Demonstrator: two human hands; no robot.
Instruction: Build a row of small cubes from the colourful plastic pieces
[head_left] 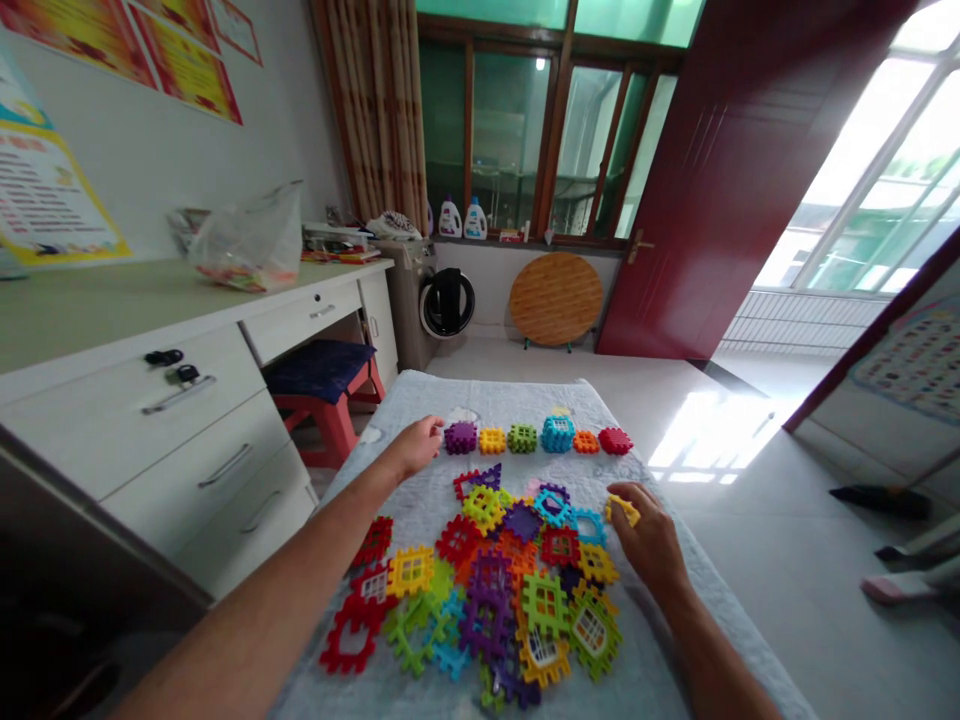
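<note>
Blue cloth [405,405]; yellow piece [624,510] in right hand [646,522], left hand [420,447] empty.

A row of stacked pieces [522,438] lies across the far part of the cloth [401,405]; a heap of pieces [491,575] spreads before it. Left stands a desk [112,300], a bag [259,245] on it; beyond the cloth, a washing machine [411,300] is left, a tabletop [556,298] centre, a door [720,180] right.

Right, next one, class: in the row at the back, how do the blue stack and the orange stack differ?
The blue stack is taller; the orange stack is lower. The blue stack looks broader, the orange stack narrower. The blue stack neighbours the green stack, the orange stack the red stack. Both have notched edges.
</note>
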